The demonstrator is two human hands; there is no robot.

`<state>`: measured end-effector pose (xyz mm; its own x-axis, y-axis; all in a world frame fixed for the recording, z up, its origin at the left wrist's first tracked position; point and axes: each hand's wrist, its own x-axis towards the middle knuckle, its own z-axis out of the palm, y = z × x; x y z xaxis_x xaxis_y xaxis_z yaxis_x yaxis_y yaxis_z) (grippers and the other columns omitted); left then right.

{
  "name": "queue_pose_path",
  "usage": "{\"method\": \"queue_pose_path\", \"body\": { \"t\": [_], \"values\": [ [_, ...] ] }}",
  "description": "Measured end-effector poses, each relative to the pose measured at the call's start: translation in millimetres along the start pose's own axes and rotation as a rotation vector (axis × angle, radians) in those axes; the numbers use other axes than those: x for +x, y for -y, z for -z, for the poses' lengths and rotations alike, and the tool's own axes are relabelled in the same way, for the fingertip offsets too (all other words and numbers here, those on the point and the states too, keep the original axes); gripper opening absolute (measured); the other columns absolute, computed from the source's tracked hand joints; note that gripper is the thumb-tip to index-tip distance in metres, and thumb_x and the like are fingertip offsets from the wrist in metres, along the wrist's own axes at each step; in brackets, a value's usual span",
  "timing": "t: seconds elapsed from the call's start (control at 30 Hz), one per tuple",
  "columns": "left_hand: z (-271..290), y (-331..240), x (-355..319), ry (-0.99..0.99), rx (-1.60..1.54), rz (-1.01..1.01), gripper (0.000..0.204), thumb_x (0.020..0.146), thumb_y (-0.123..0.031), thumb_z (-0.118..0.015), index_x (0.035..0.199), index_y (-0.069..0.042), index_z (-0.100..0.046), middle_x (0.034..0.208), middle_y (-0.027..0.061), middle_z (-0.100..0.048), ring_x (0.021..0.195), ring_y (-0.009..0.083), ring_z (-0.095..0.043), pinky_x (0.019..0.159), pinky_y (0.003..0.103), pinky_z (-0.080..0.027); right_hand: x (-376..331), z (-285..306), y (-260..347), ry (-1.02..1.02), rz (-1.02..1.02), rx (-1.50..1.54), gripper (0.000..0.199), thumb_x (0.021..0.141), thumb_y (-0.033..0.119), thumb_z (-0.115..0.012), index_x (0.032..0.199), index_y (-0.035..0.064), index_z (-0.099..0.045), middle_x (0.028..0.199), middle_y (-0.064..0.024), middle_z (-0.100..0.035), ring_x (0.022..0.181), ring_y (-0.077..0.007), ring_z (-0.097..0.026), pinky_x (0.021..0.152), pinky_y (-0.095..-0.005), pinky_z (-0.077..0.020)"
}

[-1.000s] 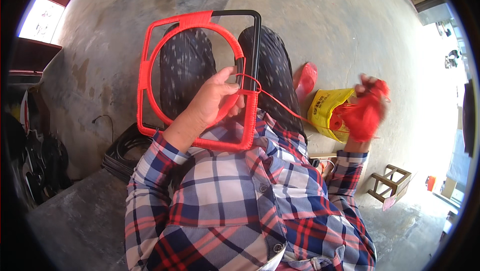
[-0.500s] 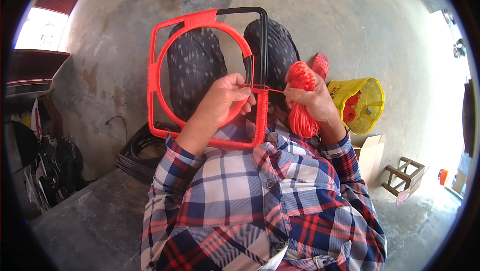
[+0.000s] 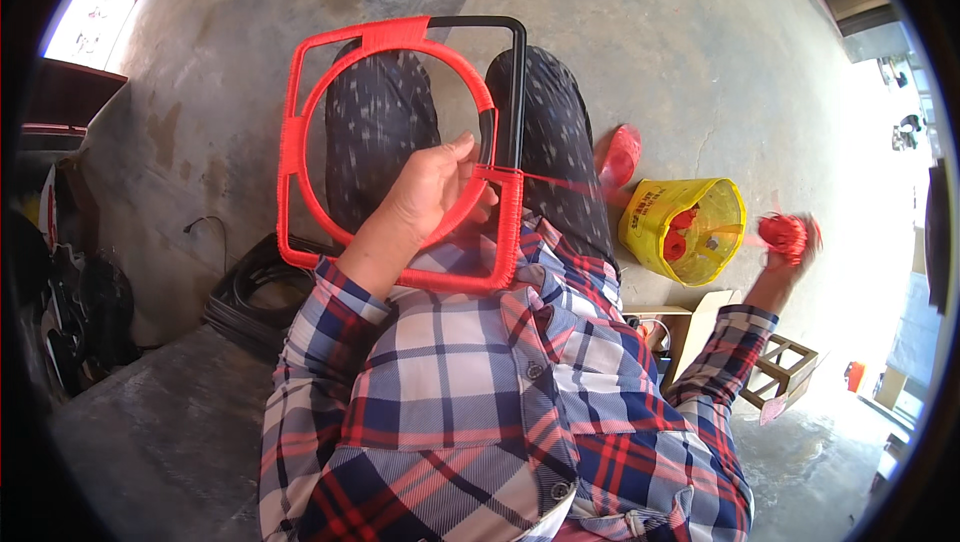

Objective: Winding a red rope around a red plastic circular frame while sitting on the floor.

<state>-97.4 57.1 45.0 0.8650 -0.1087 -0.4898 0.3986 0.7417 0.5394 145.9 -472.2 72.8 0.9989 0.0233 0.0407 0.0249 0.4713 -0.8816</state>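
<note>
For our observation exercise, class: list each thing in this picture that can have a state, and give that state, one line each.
Square metal frame with inner ring: mostly wrapped in red cord, top right part bare black.
Red cord: stretched taut from frame to ball.
Ball of red cord: gripped in right hand.
Left hand: gripping frame.
Yellow plastic bag: open, red spools inside.

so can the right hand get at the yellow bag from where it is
Probably yes. The right hand is out beside the yellow bag, whose open mouth faces it with nothing between. But that hand is already full of red cord, so it could reach but hardly grasp.
</note>
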Motion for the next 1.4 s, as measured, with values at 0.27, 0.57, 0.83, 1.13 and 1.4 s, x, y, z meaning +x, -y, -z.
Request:
{"method": "queue_pose_path", "body": {
  "t": [0.27, 0.57, 0.83, 1.13, 1.4],
  "values": [
    [-14.0, -5.5, 4.2, 0.032, -0.081, -0.044, 0.042, 0.096, -0.043, -0.044, 0.107, -0.005, -0.060, 0.103, 0.0096, -0.065, 0.092, 0.0224, -0.063, 0.075, 0.039, -0.052, -81.7, -121.6, -39.6, 0.178, -0.111, -0.206, 0.046, 0.083, 0.010, -0.054, 0.127, -0.0036, -0.049, 0.119, -0.0154, -0.059, 0.101, -0.0258, -0.061, 0.091, -0.0389, -0.0505],
    [-42.2, -4.1, -2.5, 0.111, -0.206, -0.133, 0.057, 0.098, -0.049, -0.040, 0.121, 0.001, -0.052, 0.109, 0.0086, -0.063, 0.096, 0.0210, -0.062, 0.082, 0.035, -0.050, -119.5, -305.3, -118.5, 1.307, -0.202, -1.027, 0.048, 0.072, 0.019, -0.072, 0.112, -0.0019, -0.058, 0.099, -0.0216, -0.061, 0.092, -0.0383, -0.060, 0.080, -0.0405, -0.0472],
    [-15.2, 3.9, 1.6, -0.001, -0.053, -0.047, 0.029, 0.088, -0.012, -0.051, 0.115, -0.002, -0.055, 0.098, 0.0114, -0.065, 0.085, 0.0217, -0.065, 0.072, 0.031, -0.052, -108.1, -293.9, -142.0, 0.716, -0.450, -0.435, 0.027, 0.086, 0.004, -0.062, 0.112, -0.0003, -0.057, 0.090, -0.0035, -0.062, 0.086, -0.0105, -0.060, 0.077, -0.0266, -0.0499],
    [-25.2, 13.3, -8.2, -0.394, 0.422, -0.765, 0.028, 0.081, 0.001, -0.057, 0.109, -0.001, -0.054, 0.100, 0.0068, -0.054, 0.086, 0.0143, -0.056, 0.081, 0.027, -0.047, -125.8, -349.8, -134.2, 0.946, 0.644, -1.056, 0.058, 0.063, 0.018, -0.078, 0.114, 0.0014, -0.057, 0.117, -0.0150, -0.058, 0.116, -0.0331, -0.052, 0.097, -0.0409, -0.0415],
    [-30.5, 15.0, -5.1, -0.255, 0.634, -1.096, 0.036, 0.083, -0.010, -0.057, 0.116, 0.003, -0.049, 0.116, 0.0100, -0.045, 0.103, 0.0158, -0.047, 0.090, 0.029, -0.039, -111.1, -340.9, -138.8, 0.758, 0.042, -0.348, 0.033, 0.070, 0.005, -0.067, 0.102, 0.0046, -0.062, 0.102, -0.0131, -0.064, 0.095, -0.0297, -0.059, 0.080, -0.0381, -0.0465]
  ]
}}
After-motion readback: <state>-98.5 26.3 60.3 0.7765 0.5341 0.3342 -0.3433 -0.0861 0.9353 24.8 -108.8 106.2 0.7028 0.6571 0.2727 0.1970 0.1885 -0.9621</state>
